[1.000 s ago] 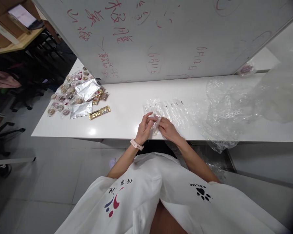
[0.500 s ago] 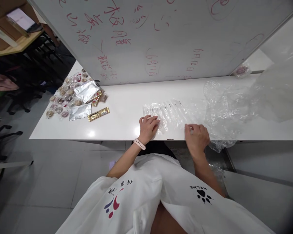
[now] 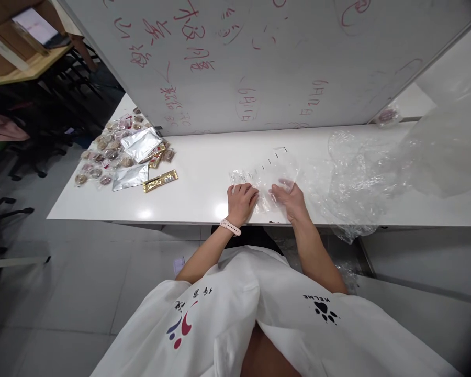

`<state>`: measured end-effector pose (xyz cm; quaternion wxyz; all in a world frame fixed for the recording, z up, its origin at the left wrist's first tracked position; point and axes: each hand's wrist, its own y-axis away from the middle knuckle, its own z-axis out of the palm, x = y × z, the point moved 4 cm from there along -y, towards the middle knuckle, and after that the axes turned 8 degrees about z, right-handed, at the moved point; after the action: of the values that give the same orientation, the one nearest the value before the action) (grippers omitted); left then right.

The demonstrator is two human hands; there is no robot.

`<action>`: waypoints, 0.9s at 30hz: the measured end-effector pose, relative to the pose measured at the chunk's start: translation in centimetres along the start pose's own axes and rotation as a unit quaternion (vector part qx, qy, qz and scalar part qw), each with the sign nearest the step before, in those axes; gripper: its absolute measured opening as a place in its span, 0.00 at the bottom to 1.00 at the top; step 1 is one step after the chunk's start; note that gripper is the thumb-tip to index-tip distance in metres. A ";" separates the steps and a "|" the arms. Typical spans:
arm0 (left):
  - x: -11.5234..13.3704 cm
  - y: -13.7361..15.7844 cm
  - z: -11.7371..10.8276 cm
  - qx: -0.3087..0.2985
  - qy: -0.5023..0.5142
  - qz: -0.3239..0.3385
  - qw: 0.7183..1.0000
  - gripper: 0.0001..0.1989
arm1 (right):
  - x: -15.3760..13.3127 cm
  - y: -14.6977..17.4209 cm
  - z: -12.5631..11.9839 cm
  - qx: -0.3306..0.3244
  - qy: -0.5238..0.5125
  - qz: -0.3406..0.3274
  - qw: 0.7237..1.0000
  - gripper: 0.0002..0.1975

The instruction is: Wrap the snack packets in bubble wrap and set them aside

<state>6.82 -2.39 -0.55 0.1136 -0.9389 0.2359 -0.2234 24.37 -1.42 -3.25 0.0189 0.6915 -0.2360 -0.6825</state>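
A fanned-out row of clear plastic bags with small dark marks along its far edge lies on the white tabletop. My left hand, with a pale pink wristband, rests on the left part of the bags, its fingers slightly bent and apart. On the right side, my right hand grips the bags: the thumb shows in front and the fingers are seen through the film. Their right part is lifted and curves toward my left hand.
Crumpled clear plastic spreads to the right and hangs over the front edge. At the left lie several small wrapped items, silver pouches and a gold sachet. A whiteboard with red writing stands behind.
My right hand has moved left, closer to my left hand, bending the right part of the bags up and over. My left hand stays nearly in place.
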 end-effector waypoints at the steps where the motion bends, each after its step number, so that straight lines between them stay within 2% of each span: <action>1: 0.0 0.0 0.0 0.000 0.001 -0.001 1.000 0.11 | -0.1 0.3 1.0 -0.045 -0.051 0.018 0.998 0.29; 2: -0.1 0.0 0.1 0.001 0.001 -0.002 1.000 0.11 | -0.3 0.6 1.9 -0.077 -0.080 0.024 0.994 0.27; 4: -0.3 -0.1 0.3 0.002 0.005 -0.008 1.000 0.09 | -0.9 1.6 3.5 -0.116 -0.074 -0.002 0.991 0.23; 7: -1.1 0.0 0.8 0.002 0.030 -0.039 0.999 0.08 | -2.0 3.1 5.2 -0.152 0.049 -0.120 0.980 0.21; 9: -1.7 0.3 0.9 0.008 0.089 -0.058 0.994 0.10 | -2.3 3.8 5.7 -0.181 0.151 -0.212 0.948 0.21; 11: -2.1 0.9 0.6 0.022 0.175 -0.062 0.982 0.18 | -2.3 4.2 5.8 -0.209 0.229 -0.282 0.908 0.23; 13: -2.4 1.9 -0.1 0.038 0.247 -0.066 0.966 0.33 | -2.0 4.2 5.5 -0.230 0.279 -0.322 0.875 0.25; 15: -2.7 3.0 -1.1 0.055 0.295 -0.086 0.950 0.44 | -1.7 4.0 5.3 -0.243 0.307 -0.338 0.856 0.24; 16: -2.9 3.6 -1.7 0.070 0.318 -0.099 0.940 0.47 | -1.7 3.8 5.2 -0.251 0.311 -0.340 0.851 0.22; 19: -3.3 5.2 -3.3 0.129 0.432 -0.139 0.882 0.45 | -1.9 3.4 5.2 -0.278 0.289 -0.336 0.852 0.16; 21: -3.3 5.9 -4.1 0.166 0.505 -0.179 0.828 0.40 | -1.9 3.2 5.2 -0.286 0.257 -0.333 0.861 0.17; 23: -3.2 6.2 -4.5 0.187 0.536 -0.234 0.789 0.39 | -1.8 3.2 5.1 -0.287 0.220 -0.330 0.872 0.20; 25: -2.9 6.3 -4.8 0.198 0.531 -0.281 0.775 0.42 | -1.8 3.1 4.7 -0.277 0.182 -0.321 0.887 0.24; 27: -2.3 6.3 -4.7 0.192 0.519 -0.302 0.776 0.47 | -1.9 2.9 4.0 -0.250 0.144 -0.306 0.907 0.24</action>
<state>0.28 -7.18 0.71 0.0781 -0.6621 -0.0845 -0.7405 19.73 -2.15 -0.68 0.0151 0.7930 0.1714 -0.5845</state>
